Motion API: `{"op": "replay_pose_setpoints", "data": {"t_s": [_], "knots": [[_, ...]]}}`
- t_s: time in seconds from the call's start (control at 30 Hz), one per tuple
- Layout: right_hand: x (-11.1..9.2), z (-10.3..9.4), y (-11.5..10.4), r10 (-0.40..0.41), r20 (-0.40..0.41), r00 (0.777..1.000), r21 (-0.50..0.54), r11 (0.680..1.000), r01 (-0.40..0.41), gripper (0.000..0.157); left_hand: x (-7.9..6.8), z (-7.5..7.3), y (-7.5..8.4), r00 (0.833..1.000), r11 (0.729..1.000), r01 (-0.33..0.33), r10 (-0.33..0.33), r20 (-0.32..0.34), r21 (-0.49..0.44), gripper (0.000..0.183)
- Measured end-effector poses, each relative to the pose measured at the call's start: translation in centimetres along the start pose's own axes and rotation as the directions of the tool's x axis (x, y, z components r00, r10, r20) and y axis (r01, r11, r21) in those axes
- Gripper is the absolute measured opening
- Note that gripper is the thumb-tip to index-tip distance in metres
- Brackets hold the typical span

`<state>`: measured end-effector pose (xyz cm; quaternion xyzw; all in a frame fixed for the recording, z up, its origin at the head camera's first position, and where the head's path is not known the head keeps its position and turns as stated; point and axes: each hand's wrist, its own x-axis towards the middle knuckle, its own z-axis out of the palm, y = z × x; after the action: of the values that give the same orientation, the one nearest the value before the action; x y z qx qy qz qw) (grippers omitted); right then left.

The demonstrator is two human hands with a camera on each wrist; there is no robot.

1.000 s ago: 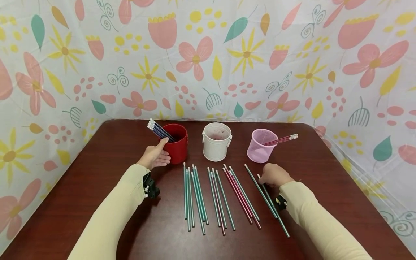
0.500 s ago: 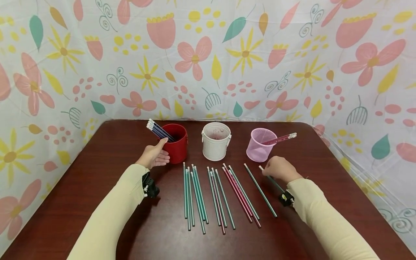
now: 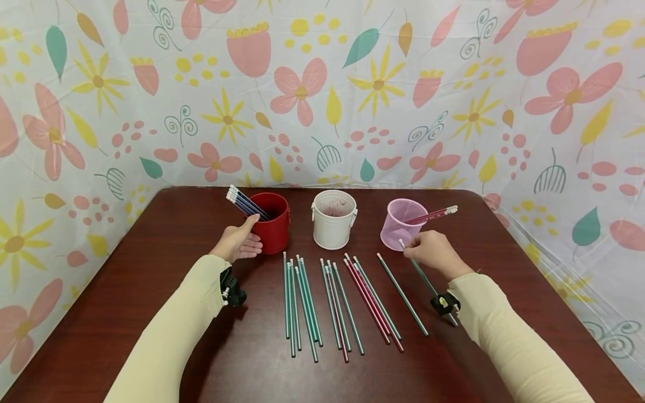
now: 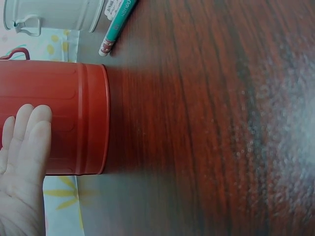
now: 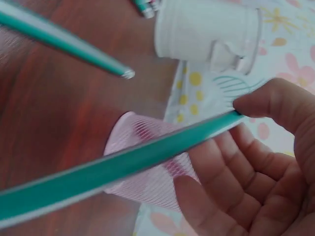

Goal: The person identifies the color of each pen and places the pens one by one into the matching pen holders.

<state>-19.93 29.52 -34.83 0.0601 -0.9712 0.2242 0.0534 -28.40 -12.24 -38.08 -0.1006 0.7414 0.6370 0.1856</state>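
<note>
My left hand (image 3: pixel 239 242) rests against the red bucket (image 3: pixel 276 235), thumb at the rim and fingers straight along its side. Dark blue pencils (image 3: pixel 246 202) with white erasers lean out of that bucket. Between thumb and fingers, my right hand (image 3: pixel 433 252) pinches a green pencil (image 5: pixel 123 164) near its eraser end. The pencil slants, eraser end up, its other end low beneath the wrist. Just behind this hand stands the pink mesh pencil cup (image 3: pixel 395 234), with several red pencils (image 3: pixel 435 214) leaning out to the right.
A white bucket (image 3: pixel 331 230) stands between the red bucket and the pink cup. Green pencils (image 3: pixel 306 313) and a few red pencils (image 3: pixel 370 302) lie in groups across the table (image 3: pixel 242 358). A lone green pencil (image 3: pixel 403 295) lies nearest the right hand. Patterned cloth (image 3: pixel 302 140) hangs behind.
My right hand has lifted the green pencil off the table and brought it up towards the pink cup. My left hand stays at the red bucket.
</note>
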Motion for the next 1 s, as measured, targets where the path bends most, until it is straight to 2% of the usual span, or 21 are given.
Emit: {"op": "replay_pose_setpoints", "data": {"t_s": [0.3, 0.43, 0.53, 0.63, 0.73, 0.8, 0.87, 0.93, 1.0], "knots": [[0.0, -0.9, -1.7, 0.037, -0.148, 0.988, 0.101, 0.995, -0.022, 0.009, -0.1, 0.0, -0.1, 1.000, 1.000, -0.001, 0.001, 0.003, 0.000, 0.069], [-0.3, -1.1, -2.8, 0.037, -0.240, 0.970, 0.124, 0.992, -0.007, 0.014, -0.1, 0.0, -0.1, 1.000, 1.000, -0.010, 0.010, 0.002, 0.003, 0.069], [-0.4, -1.3, -3.7, 0.027, -0.326, 0.945, 0.140, 0.990, 0.021, 0.013, 0.0, 0.0, 0.0, 1.000, 1.000, -0.013, 0.013, 0.006, 0.005, 0.069], [-0.4, -1.2, -4.3, 0.025, -0.458, 0.889, 0.202, 0.976, 0.077, 0.009, 0.1, 0.1, 0.0, 1.000, 1.000, -0.011, 0.011, 0.004, 0.005, 0.068], [-0.3, -1.0, -4.8, 0.065, -0.596, 0.801, 0.330, 0.928, 0.170, 0.008, 0.2, 0.2, -0.1, 1.000, 1.000, -0.009, 0.009, 0.008, -0.003, 0.069], [-0.1, -0.9, -5.0, 0.105, -0.664, 0.740, 0.420, 0.872, 0.254, 0.009, 0.3, 0.3, -0.2, 1.000, 1.000, -0.003, 0.003, 0.007, -0.012, 0.069], [0.1, -0.9, -5.4, 0.143, -0.706, 0.693, 0.500, 0.794, 0.346, 0.008, 0.3, 0.3, -0.2, 1.000, 1.000, 0.001, -0.001, 0.004, -0.018, 0.068], [0.2, -0.9, -5.8, 0.163, -0.735, 0.658, 0.547, 0.717, 0.433, 0.004, 0.3, 0.3, -0.2, 1.000, 1.000, 0.003, -0.004, -0.002, -0.018, 0.068], [0.4, -1.0, -6.3, 0.162, -0.758, 0.632, 0.563, 0.651, 0.509, 0.008, 0.2, 0.2, -0.2, 1.000, 1.000, 0.000, 0.000, -0.006, -0.013, 0.069]]}}
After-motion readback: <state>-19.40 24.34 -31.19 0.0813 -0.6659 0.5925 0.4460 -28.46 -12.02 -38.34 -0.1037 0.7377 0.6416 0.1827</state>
